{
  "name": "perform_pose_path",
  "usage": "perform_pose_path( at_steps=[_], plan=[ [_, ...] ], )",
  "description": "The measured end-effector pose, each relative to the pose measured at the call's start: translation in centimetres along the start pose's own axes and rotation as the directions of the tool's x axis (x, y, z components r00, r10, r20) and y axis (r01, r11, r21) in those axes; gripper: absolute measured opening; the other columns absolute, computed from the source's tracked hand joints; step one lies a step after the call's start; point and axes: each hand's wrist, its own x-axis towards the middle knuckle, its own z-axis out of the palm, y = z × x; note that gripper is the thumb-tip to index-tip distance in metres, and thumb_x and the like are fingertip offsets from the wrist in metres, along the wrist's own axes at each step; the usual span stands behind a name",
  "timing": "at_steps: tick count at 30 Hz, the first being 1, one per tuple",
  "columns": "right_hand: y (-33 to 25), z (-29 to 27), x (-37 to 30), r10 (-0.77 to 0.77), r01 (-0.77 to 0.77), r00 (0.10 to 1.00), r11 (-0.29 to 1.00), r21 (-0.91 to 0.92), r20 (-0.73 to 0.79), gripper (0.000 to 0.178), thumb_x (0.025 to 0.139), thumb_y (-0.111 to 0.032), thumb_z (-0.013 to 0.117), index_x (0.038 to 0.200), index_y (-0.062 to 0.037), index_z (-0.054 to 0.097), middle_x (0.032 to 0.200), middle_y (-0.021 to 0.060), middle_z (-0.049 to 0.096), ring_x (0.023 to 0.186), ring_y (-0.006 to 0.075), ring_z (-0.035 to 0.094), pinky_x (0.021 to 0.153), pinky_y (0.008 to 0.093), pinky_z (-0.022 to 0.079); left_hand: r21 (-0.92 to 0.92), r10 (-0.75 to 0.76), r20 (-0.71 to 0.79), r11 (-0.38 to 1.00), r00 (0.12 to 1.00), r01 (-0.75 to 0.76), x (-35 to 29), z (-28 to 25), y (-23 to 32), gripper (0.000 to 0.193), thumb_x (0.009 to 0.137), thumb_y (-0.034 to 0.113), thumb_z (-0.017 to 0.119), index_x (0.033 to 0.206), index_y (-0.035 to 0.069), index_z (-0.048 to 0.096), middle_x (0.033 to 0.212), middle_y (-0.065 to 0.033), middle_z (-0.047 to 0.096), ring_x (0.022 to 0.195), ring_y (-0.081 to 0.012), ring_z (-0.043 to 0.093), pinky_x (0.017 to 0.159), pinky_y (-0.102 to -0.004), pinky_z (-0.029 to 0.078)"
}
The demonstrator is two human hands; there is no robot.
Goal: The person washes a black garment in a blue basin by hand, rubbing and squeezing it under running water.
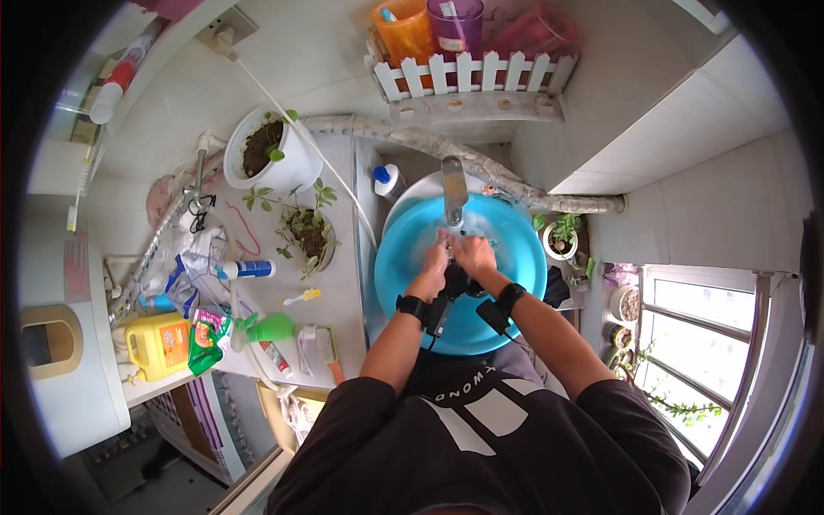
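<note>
Both my hands are close together over a blue basin (392, 275), under a metal faucet (454, 184). What looks like a wet black cloth (461, 279) hangs between and below them. My left hand (434, 264) has its fingers closed on the cloth near the water stream. Beside it, my right hand (474, 256) is also closed, thumb side toward the left hand. The fingertips are partly hidden by each other and by splashing water. Whitish, stirred water shows in the basin around the hands. Black straps with small boxes are on both wrists.
Left of the basin, a counter (343, 223) bears a potted plant (306, 236), a white flowerpot (275, 159), a hairbrush (327, 345) and a yellow jug (159, 345). A blue-capped bottle (389, 181) stands behind the basin. A small potted plant (561, 238) and a window (695, 335) are to the right.
</note>
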Motion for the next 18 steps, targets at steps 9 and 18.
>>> perform_pose_path(
  at_steps=[9,18],
  plan=[
    [2.4,-0.7,2.1,0.079,-0.079,0.997,0.997,-0.023,-0.005,0.044,0.089,-0.049,0.056,0.107,-0.0105,0.069,0.098,0.0238,0.068,0.096,0.0424,0.064,0.084,0.0503,0.052,0.792,0.467,0.154,0.468,0.871,-0.391,-1.3,-3.5,0.5,0.064,0.079,0.055,0.072,0.106,-0.001,0.058,0.098,-0.0155,0.058,0.095,-0.0317,0.060,0.084,-0.0384,0.047],
    [5.5,1.9,4.6,0.189,-0.184,0.976,0.981,-0.058,0.105,0.036,0.087,-0.029,0.062,0.114,-0.0042,0.062,0.105,0.0252,0.066,0.100,0.0419,0.063,0.085,0.0503,0.051,0.975,0.264,0.206,0.032,0.942,-0.222,2.0,0.0,1.6,0.061,0.089,0.045,0.058,0.138,0.011,0.044,0.144,-0.0198,0.040,0.124,-0.0455,0.045,0.100,-0.0531,0.041]
  ],
)
